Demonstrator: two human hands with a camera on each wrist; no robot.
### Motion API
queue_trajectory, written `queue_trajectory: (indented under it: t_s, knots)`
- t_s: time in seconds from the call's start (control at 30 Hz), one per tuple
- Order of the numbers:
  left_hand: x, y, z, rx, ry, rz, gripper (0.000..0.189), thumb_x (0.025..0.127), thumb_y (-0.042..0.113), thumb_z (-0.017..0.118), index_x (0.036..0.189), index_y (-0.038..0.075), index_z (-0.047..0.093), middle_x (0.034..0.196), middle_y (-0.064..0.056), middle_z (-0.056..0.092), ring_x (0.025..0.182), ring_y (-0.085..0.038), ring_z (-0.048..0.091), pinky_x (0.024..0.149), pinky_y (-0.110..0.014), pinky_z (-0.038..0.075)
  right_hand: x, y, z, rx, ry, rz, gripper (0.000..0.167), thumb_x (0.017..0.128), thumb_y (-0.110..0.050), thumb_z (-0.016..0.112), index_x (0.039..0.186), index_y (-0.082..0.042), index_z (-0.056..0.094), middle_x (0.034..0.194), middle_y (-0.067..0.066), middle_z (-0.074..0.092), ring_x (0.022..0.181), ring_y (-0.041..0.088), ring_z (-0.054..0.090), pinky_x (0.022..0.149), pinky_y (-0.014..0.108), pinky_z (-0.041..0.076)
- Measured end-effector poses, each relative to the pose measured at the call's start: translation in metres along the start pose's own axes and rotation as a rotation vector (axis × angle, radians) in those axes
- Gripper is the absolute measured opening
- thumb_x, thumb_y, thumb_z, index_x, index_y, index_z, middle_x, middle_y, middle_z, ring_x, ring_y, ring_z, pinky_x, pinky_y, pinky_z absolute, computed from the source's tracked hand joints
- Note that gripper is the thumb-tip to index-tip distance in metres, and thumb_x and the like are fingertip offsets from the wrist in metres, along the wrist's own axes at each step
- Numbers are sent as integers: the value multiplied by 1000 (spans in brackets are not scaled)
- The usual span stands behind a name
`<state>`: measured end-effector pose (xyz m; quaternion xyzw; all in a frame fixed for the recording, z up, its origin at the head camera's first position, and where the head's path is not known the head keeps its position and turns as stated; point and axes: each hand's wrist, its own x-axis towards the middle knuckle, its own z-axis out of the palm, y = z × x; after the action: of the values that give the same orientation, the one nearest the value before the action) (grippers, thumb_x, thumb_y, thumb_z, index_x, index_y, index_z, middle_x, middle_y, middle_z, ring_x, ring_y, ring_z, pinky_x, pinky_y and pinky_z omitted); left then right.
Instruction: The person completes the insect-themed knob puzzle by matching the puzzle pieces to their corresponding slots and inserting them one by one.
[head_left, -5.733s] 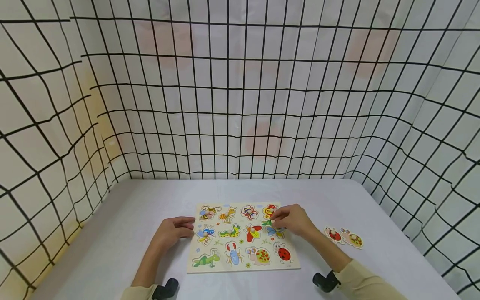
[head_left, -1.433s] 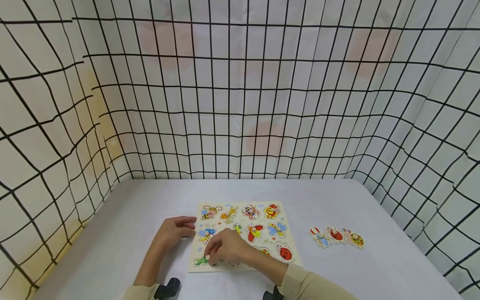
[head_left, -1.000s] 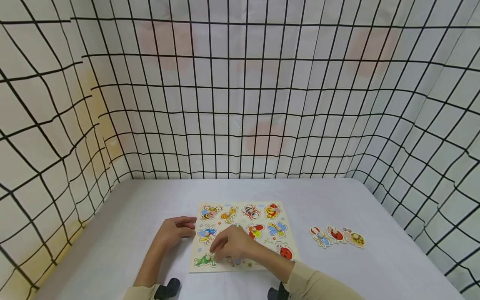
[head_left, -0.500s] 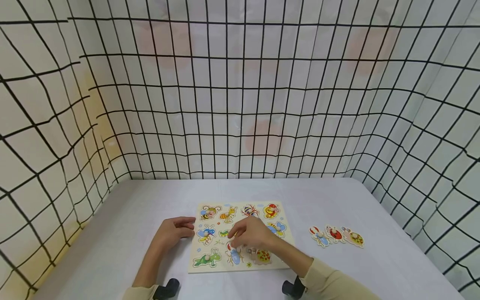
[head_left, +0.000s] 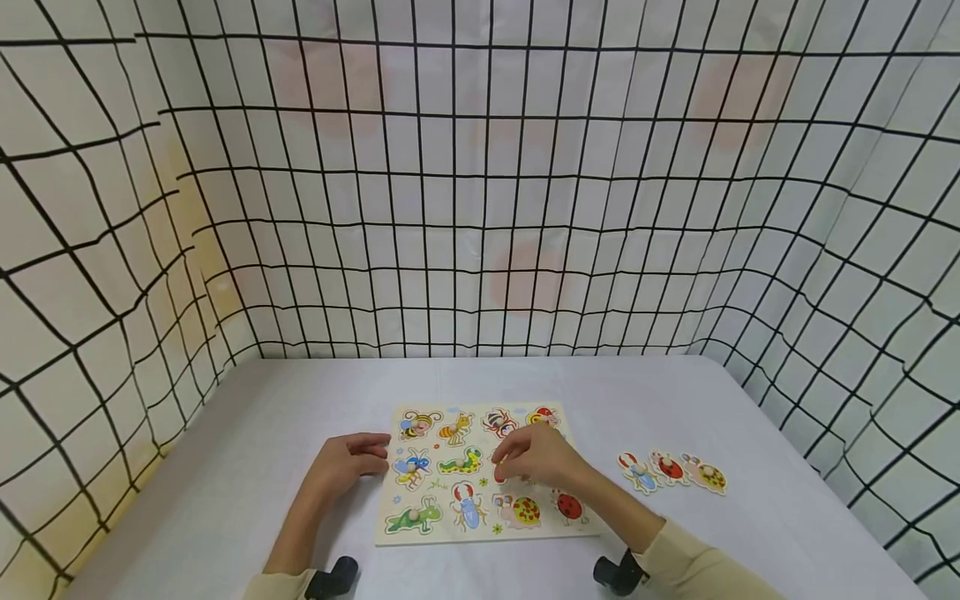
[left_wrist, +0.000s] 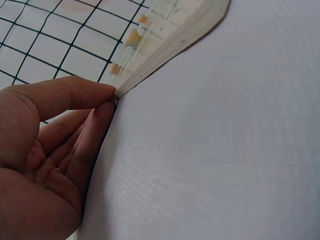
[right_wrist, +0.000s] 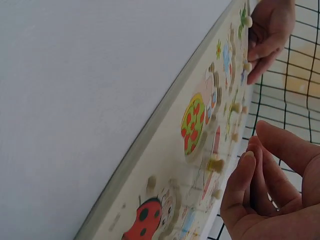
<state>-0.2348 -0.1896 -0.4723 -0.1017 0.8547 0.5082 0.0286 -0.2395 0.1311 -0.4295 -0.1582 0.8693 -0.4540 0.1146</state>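
Note:
A wooden insect knob puzzle board (head_left: pixel 480 539) lies on the white table. My left hand (head_left: pixel 347 467) rests at its left edge; in the left wrist view, thumb and forefinger tips touch the board's corner (left_wrist: pixel 150 62). Over the board's right half hovers my right hand (head_left: pixel 542 456), fingers loosely bent and holding nothing, hiding part of the middle row. The green grasshopper piece (head_left: pixel 414 517) sits in its slot at lower left. To its right, the stag beetle, snail (right_wrist: pixel 192 125) and ladybug (right_wrist: pixel 145 220) slots show printed pictures without knobs.
Right of the board lie three loose pieces side by side: a blue stag beetle (head_left: pixel 639 473), a red ladybug (head_left: pixel 669 468) and a snail (head_left: pixel 707 476). White walls with a black grid (head_left: pixel 480 225) enclose the table.
My right hand brought the grasshopper piece from the board's upper right to its lower-left slot, let go, then moved right and away. The left hand has stayed at the board's edge.

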Motion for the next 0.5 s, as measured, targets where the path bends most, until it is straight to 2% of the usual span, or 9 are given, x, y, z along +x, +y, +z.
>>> queue_trajectory:
  t_s: [0.17, 0.4, 0.5]
  knots:
    - [1, 0, 1, 3, 4, 8, 40, 84, 12, 77, 123, 11, 73, 96, 0, 73, 90, -19, 61, 82, -35, 46, -3, 11, -12, -46, 32, -12, 14, 80, -16, 83, 92, -9, 79, 82, -3, 72, 70, 15, 61, 62, 29, 52]
    - [1, -1, 1, 1, 1, 8, 40, 84, 12, 77, 124, 11, 73, 97, -1, 72, 91, -20, 61, 83, -36, 46, -11, 24, -32, -72, 71, 28, 15, 81, -18, 82, 93, -10, 78, 75, -1, 69, 65, 17, 60, 61, 30, 51]
    - [1, -2, 1, 4, 1, -2, 40, 84, 12, 77, 124, 12, 73, 98, -1, 72, 93, -20, 60, 84, -36, 46, -14, 29, -42, -72, 80, 48, 16, 81, -17, 82, 93, -8, 78, 75, -1, 69, 67, 17, 60, 63, 32, 52]
